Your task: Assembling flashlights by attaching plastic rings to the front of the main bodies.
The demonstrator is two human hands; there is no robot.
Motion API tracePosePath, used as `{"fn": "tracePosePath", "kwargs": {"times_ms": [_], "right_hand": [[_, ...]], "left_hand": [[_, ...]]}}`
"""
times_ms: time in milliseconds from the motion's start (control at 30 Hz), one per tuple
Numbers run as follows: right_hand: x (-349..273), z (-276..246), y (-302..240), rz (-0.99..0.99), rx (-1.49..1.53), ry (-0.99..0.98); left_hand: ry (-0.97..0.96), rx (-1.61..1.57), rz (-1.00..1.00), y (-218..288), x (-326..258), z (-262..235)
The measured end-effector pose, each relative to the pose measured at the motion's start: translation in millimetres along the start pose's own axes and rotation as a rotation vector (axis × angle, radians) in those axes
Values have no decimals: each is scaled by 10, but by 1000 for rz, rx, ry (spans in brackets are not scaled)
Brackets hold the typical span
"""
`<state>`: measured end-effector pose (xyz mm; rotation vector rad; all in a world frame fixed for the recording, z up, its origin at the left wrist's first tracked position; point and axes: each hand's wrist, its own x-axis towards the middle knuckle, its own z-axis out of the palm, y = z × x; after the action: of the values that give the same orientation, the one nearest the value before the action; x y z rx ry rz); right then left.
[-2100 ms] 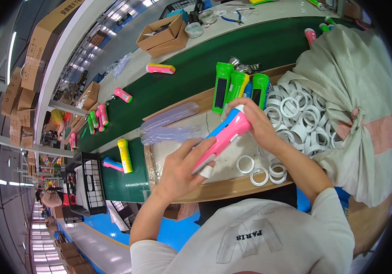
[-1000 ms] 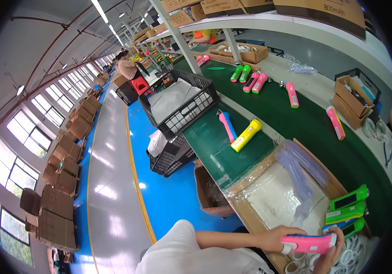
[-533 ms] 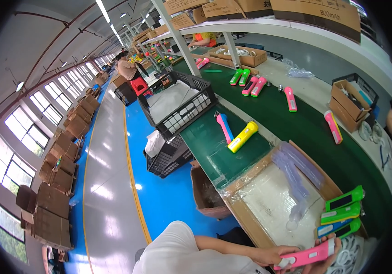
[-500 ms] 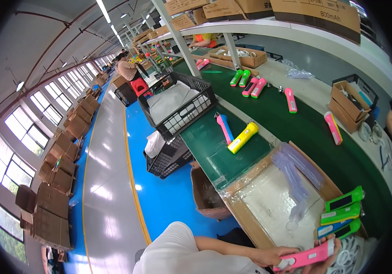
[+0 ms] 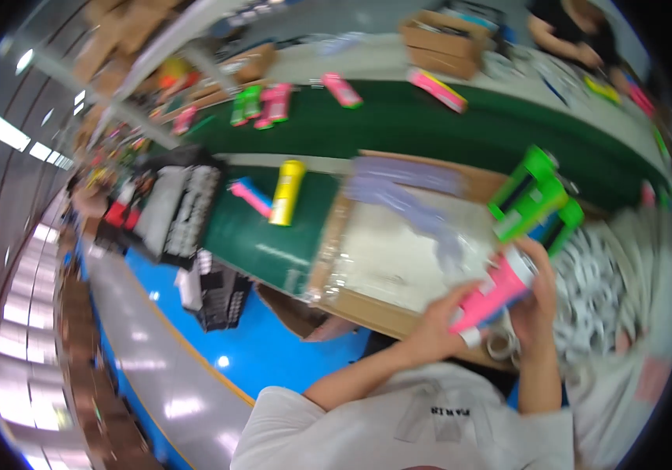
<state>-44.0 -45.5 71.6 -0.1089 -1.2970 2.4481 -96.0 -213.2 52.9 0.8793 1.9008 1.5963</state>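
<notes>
A pink flashlight (image 5: 494, 291) with a white end is held in front of my chest, tilted up to the right. My left hand (image 5: 439, 319) is closed around its lower end, where a small white piece sticks out. Around its upper, white end, the fingers of my right hand (image 5: 538, 296) are wrapped. Just beyond that hand lie several green flashlights (image 5: 525, 196), partly overlapping. To the right is a heap of white rings or straps (image 5: 590, 294), blurred. A shallow cardboard tray (image 5: 375, 304) with clear purplish plastic sleeves (image 5: 406, 205) lies before me.
On the green bench left of the tray are a yellow flashlight (image 5: 286, 193) and a pink-and-blue one (image 5: 252, 197). Several more flashlights lie along the green belt (image 5: 383, 125). A black crate (image 5: 175, 207) stands far left. Across the belt, a person (image 5: 574, 39) works beside a carton (image 5: 444, 48).
My view has swung to the right and the picture is blurred. The pink flashlight, in both hands, has turned from nearly level to more upright, its white end raised.
</notes>
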Motion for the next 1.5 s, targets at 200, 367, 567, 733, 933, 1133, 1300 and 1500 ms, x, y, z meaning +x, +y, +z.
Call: {"fn": "tracePosePath", "kwargs": {"times_ms": [200,367,567,733,933,1133,1300,1500], "right_hand": [[111,-128,-160,57,61,-89],[1,-196,-256,126,107,-72],[-47,-287,-185,103,-148,74],[-48,-230,-136,34,-99,76],[-37,-153,-90,72,290,-9],[-84,-113,44,31,209,9],[-142,-106,104,1,505,-145],[-195,-165,159,-28,-188,219]], "left_hand": [[-248,-845,-306,49,25,90],[-516,-1310,-403,-75,0,226],[-150,-533,-228,-2,-59,348],[-26,18,-63,-8,-1,440],[-177,-828,-333,74,-76,405],[-425,-1160,-471,46,-225,404],[-508,-1275,-462,208,-310,371],[-35,256,-58,-211,-28,317]]}}
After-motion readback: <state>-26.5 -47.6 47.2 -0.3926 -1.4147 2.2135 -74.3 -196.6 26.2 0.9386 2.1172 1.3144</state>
